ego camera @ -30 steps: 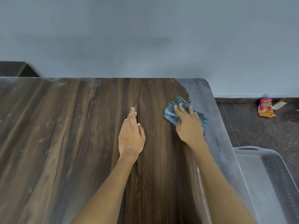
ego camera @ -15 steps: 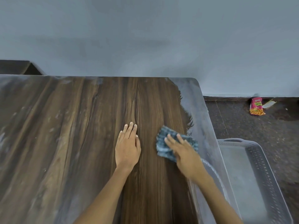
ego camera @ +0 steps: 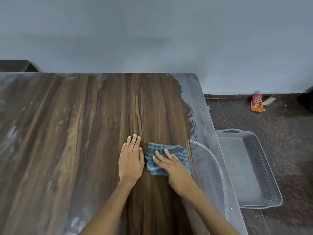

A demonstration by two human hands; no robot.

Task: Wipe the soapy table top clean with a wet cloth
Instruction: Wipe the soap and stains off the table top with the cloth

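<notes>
1. We press our right hand (ego camera: 176, 168), fingers spread flat, on the folded blue checked wet cloth (ego camera: 166, 160), which lies on the dark wood-grain desk (ego camera: 84, 150) just right of our left hand (ego camera: 131, 160).
2. Our left hand rests flat, fingers together, bracing us.
3. A grey soapy film (ego camera: 203, 158) covers the desk's strip right of the cloth; we judge overlapping strokes with even pressure should lift it without smearing.
4. The haze left of our left hand needs wiping too.

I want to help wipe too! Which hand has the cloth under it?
The right hand, its fingers spread flat on the blue checked cloth. The left hand rests on bare table beside it.
</notes>
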